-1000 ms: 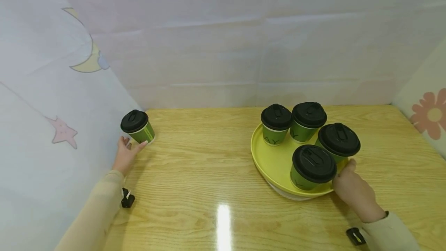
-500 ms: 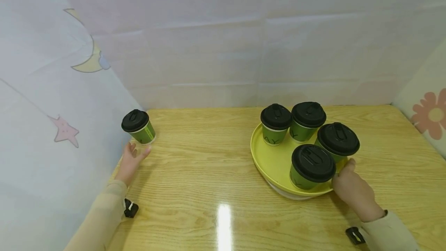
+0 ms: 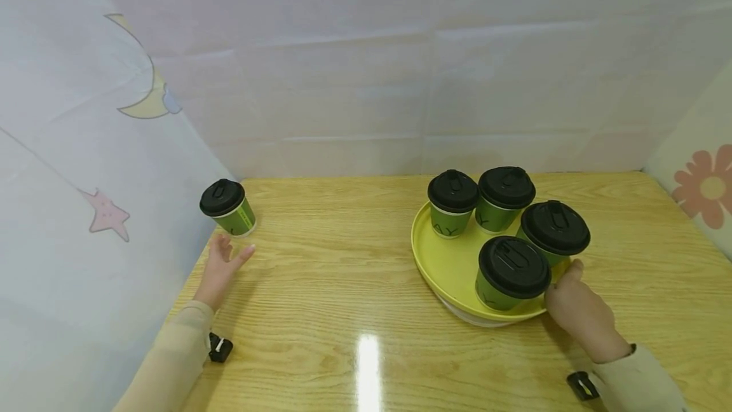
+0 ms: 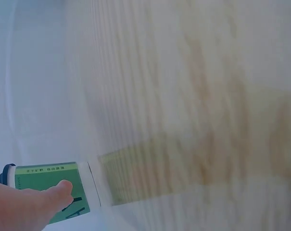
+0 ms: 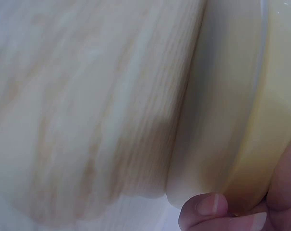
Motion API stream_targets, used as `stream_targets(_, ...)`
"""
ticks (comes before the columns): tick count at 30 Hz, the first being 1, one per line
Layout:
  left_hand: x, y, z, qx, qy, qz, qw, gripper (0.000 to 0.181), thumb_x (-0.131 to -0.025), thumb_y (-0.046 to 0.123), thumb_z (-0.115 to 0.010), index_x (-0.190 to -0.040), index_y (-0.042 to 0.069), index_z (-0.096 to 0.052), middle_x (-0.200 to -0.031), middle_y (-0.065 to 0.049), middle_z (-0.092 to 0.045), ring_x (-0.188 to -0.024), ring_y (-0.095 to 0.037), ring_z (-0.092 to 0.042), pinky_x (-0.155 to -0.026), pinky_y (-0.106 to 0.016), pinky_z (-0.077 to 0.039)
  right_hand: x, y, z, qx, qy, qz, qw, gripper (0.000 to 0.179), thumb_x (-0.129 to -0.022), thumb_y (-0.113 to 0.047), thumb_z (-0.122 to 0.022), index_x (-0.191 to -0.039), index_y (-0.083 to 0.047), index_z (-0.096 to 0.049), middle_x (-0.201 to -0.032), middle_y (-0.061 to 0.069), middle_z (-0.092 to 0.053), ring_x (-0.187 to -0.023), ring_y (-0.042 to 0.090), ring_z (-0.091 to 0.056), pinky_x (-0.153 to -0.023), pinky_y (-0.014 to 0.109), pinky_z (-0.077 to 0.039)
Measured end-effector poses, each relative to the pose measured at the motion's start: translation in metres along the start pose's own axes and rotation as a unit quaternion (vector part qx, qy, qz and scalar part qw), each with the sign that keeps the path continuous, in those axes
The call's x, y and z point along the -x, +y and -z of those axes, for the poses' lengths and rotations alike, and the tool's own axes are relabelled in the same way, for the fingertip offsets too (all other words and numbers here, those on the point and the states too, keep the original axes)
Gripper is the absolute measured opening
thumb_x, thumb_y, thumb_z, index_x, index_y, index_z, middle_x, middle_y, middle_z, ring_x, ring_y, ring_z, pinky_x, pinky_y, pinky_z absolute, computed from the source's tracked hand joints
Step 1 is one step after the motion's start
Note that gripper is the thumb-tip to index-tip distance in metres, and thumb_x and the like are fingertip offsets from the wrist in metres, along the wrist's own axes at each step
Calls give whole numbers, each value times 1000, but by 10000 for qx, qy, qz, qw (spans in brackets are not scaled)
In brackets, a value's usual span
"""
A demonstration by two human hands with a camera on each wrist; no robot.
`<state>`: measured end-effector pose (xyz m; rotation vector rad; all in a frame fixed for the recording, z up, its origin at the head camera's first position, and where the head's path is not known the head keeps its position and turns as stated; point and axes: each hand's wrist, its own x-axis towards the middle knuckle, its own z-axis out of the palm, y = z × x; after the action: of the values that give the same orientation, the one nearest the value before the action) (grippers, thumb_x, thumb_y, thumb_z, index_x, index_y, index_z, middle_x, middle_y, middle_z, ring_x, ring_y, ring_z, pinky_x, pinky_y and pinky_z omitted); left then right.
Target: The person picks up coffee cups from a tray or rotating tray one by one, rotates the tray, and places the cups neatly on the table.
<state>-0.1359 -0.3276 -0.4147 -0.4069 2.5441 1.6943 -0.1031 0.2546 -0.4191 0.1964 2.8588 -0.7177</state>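
Note:
A green paper cup with a black lid [image 3: 233, 216] stands at the table's far left edge. Just in front of it is my left hand [image 3: 217, 275], thumb and fingers spread, holding nothing. In the left wrist view my thumb overlaps the same paper cup [image 4: 46, 175], while the head view shows a gap. My right hand [image 3: 582, 315] grips the near right rim of a round yellow tray [image 3: 437, 266]; in the right wrist view its fingertips [image 5: 210, 206] curl against the tray's side. Several lidded green paper cups [image 3: 448, 221] stand upright on the tray, which rests on a white base [image 3: 471, 319].
Both stand on a light wooden table [image 3: 320, 272]. A pale cloth backdrop [image 3: 343, 94] rises behind the table and along both sides. Bare wood lies between the left cup and the tray.
My left hand has let go of the left cup and drawn back toward me. The cup stays where it was. My right hand and the tray have not visibly moved.

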Motion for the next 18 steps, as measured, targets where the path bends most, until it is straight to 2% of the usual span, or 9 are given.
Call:
stream_targets(13, 6, 3, -10, 76, -190, -100, 9997, 98, -99, 35, -58, -152, 6, 19, -161, -15, 7, -147, -33, 1, -117, -50, -13, 1, 1, -3, 31, 201, 89, 9998, 64, -97, -12, -26, -129, 37, 0, -45, 3, -39, -39, 18, -37, -36, 28, -30)
stream_targets(18, 8, 5, -15, 172, -225, -175, 9994, 95, -99, 31, -58, -153, 5, 16, -161, -16, 4, -147, -34, -1, -117, -50, -13, 2, 0, -3, 81, 284, 209, 9993, 62, -97, -10, -27, -127, 39, -3, -44, 2, -38, -38, 16, -35, -35, 26, -29)
